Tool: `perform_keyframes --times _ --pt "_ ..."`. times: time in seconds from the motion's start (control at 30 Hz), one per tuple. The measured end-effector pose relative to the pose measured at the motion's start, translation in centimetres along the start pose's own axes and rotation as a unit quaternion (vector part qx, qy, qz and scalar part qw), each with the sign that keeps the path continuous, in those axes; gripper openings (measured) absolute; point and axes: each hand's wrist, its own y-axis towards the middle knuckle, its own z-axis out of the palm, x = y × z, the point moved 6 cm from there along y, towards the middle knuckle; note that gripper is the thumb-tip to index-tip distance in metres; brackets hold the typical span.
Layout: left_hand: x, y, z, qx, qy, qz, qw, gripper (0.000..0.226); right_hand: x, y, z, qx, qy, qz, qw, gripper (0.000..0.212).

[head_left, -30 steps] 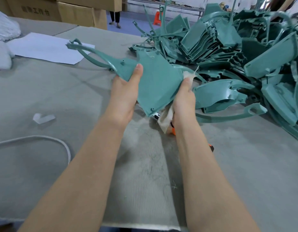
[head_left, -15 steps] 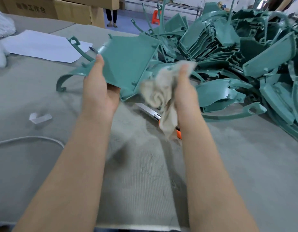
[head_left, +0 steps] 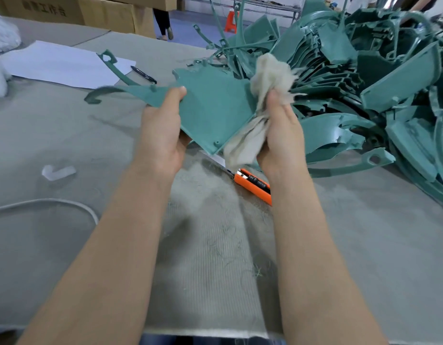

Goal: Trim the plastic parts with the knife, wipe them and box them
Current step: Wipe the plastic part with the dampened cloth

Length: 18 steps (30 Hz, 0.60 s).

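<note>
Status: wiping stage, one part in hand.

- Plastic part (head_left: 210, 113) (green, flat panel w/ curved arms) is held above the table (head_left: 66, 135). It is gripped at its left edge by the left hand (head_left: 163, 130), thumb on top, fingers under.
- Cloth (head_left: 267, 78) is bunched in the right hand (head_left: 282, 135), fingers curled round it, and pressed to the part's right edge.
- Knife (head_left: 252, 184) (orange, blade out) is laid on the table just below the hands and touched by neither. Trimming of this part is judged done.
- Shavings (head_left: 230, 247), thin and green, are scattered on the table betw. the forearms, so some cutting is taken as done.
- Pile (head_left: 364, 70) of like parts is heaped at right. Much work is judged left, though trimmed vs. untrimmed can't be told.
- Boxing is not yet done for this part.

Containers:
- Cardboard boxes (head_left: 53, 11) are seen at far left, beyond the table. Tops are out of frame and contents not visible.
- No part is seen in any box. Whether these are the boxes meant for the parts can't be told.
</note>
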Motion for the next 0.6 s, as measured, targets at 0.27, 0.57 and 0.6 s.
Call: perform_keyframes --times 0.27,0.57,0.6 --pt "-0.8 -0.3 0.5 0.027 0.111 0.087 0.990 0.008 -0.4 1.1 -1.4 -0.060 -0.328 -0.108 0.937 0.024" --pt "-2.0 -1.4 1.3 0.048 0.172 0.162 0.970 0.010 -2.0 0.8 -5.5 -0.217 -0.031 0.085 0.972 0.034" --pt "-2.0 -1.2 1.1 0.037 0.151 0.159 0.975 0.014 -2.0 0.6 -5.4 -0.205 0.040 0.090 0.974 0.032"
